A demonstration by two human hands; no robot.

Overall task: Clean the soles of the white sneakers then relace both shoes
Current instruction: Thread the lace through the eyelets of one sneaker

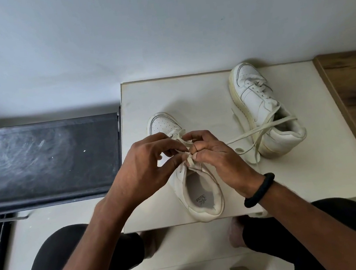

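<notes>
On a cream worktop (145,98) against a pale wall (159,35), the left hand (140,167) and right hand (217,152), close together, pinch the lace (189,161) of the near sneaker (202,190); the second sneaker (259,106) lies at the worktop's far right.

Soft, even daylight fills the scene, moderately bright, with no hard glare. The pale grey painted wall (158,24) shades gently from lighter near the small off-white table (189,92) to greyer at the top. At the table's far edge, the far white leather sneaker (256,101) casts a faint, diffuse shadow behind its toe. The black matte panel (46,156) left of the table shows a dull, smeared sheen. The left hand (140,162) and right hand (215,152), pinching a flat cream shoelace (189,161), look slightly soft. Wide-angle distortion bows straight lines near the frame's edges.
</notes>
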